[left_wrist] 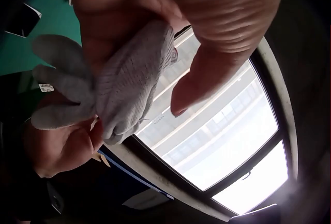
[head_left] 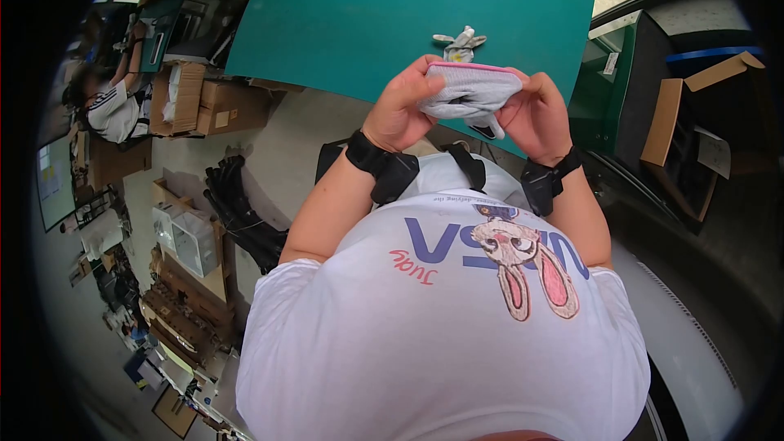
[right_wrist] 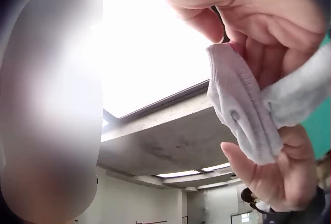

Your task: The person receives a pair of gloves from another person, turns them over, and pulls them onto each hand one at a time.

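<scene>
Both hands hold a light grey knitted glove [head_left: 474, 91] with a pink cuff edge, up in front of the chest near the table's edge. My left hand [head_left: 400, 102] grips the cuff at its left end, with the thumb on the near side. At the other end my right hand [head_left: 539, 114] pinches the cuff between thumb and fingers. In the left wrist view, several grey fingers [left_wrist: 57, 76] of the glove stick out between the hands. The right wrist view shows the glove's folded, bunched body [right_wrist: 240, 105] beside the palm.
On the green table [head_left: 392, 8] beyond the hands lies a small grey cloth thing [head_left: 460, 45] with finger-like ends and a yellow patch. An open cardboard box [head_left: 665, 135] stands at the right. Another person [head_left: 114, 106] sits at the far left, near cardboard boxes [head_left: 233, 106].
</scene>
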Motion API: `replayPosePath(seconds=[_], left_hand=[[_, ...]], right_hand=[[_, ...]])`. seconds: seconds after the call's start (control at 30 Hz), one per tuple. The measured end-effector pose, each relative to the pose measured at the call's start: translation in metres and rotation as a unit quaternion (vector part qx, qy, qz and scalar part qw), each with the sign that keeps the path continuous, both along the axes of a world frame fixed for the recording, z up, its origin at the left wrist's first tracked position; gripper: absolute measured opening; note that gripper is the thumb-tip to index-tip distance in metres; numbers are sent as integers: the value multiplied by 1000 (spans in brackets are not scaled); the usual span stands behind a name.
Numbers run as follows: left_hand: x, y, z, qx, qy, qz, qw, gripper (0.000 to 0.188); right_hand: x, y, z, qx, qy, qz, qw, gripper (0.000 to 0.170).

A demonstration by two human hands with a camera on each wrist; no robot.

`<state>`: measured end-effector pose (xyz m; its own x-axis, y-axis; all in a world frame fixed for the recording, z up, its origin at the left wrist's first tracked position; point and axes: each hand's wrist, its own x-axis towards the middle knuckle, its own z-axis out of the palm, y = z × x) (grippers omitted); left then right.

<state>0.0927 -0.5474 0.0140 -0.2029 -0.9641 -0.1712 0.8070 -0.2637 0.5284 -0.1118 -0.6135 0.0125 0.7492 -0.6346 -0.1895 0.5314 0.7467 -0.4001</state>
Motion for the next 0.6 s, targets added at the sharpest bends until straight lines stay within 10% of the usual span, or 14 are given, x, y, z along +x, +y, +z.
replayPosePath(seconds=[0.17, 0.37, 0.47, 0.6], left_hand=[[1, -1, 18, -2, -127, -32, 991, 31], [-10, -13, -9, -7, -487, 97, 868, 19], [-3, -12, -14, -5, -444, 37, 895, 21], [2, -4, 11, 28, -105, 14, 994, 27]], right_hand=[[-4, -6, 19, 6, -23, 24, 999, 51], [1, -1, 11, -110, 33, 47, 992, 50], [-1, -5, 29, -182, 148, 36, 971, 49], [-4, -11, 16, -256, 339, 10, 905, 32]])
